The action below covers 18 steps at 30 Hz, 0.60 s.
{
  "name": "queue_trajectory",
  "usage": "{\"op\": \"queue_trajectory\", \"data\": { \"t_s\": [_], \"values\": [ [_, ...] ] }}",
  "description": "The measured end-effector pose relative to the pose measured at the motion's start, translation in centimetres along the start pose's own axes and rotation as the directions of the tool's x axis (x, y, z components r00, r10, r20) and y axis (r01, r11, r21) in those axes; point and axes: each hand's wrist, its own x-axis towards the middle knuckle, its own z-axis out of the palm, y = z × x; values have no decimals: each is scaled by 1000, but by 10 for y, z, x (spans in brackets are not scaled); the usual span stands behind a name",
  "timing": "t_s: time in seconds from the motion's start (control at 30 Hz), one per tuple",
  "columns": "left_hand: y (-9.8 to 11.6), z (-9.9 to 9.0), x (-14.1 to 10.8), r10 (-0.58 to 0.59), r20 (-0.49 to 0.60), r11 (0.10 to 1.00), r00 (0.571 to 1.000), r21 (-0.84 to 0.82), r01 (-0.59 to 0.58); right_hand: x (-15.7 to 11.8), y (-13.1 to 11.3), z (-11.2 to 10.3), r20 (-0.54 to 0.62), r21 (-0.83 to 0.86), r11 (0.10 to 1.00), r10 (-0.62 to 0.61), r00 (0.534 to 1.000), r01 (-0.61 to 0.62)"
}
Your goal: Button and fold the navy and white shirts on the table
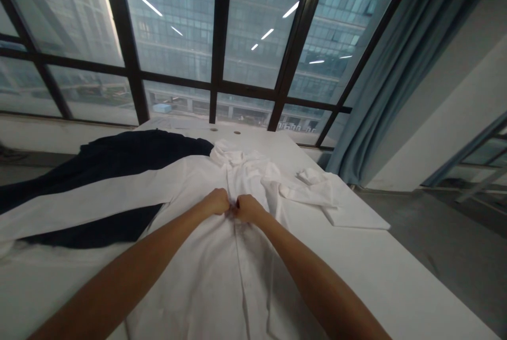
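A white long-sleeved shirt [202, 271] lies spread on the table, its collar at the far end and its button placket running toward me. My left hand [217, 201] is closed on the left side of the placket, around chest height of the shirt. Close beside it, my right hand [247, 208] pinches the other side of the placket. Both sets of fingertips nearly meet, and whatever button lies between them is hidden. One sleeve stretches out to the left; the other is bunched on the right.
Dark navy clothing [138, 152] lies at the left, partly under the shirt's sleeve. The white table [356, 271] has its right edge running diagonally toward me. Windows [253, 28] stand behind it, with a blue curtain [380, 81] at the right.
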Motion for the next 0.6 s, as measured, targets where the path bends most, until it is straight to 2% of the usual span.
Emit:
{"op": "queue_trajectory", "data": {
  "t_s": [0.1, 0.17, 0.23, 0.33, 0.37, 0.43, 0.6],
  "values": [
    [1, 4, -1, -17, 3, 996, 1000, -86, 17, 1, 11, 8, -87, 122, 990, -54, 995, 64],
    [1, 9, -4, -9, -9, 989, 1000, -151, 7, 1, 20, 17, -134, 316, 944, -57, 989, 98],
    [1, 16, -6, 1, -5, 957, 1000, -291, -3, 1, 28, 27, -119, 569, 817, -30, 992, 93],
    [0, 26, -7, 1, 10, 817, 1000, -576, 5, 0, 35, 37, -53, 821, 569, -12, 998, 51],
    [0, 29, -6, 4, 7, 771, 1000, -637, 1, 0, 36, 39, -40, 858, 512, -13, 999, 41],
    [-2, 33, -4, 26, -39, 749, 999, -661, -45, 1, 36, 39, -25, 890, 455, -8, 1000, 26],
    [-8, 41, -4, 89, -262, 821, 961, -527, -219, 0, 34, 31, -3, 880, 475, -14, 1000, 9]
  ]
}}
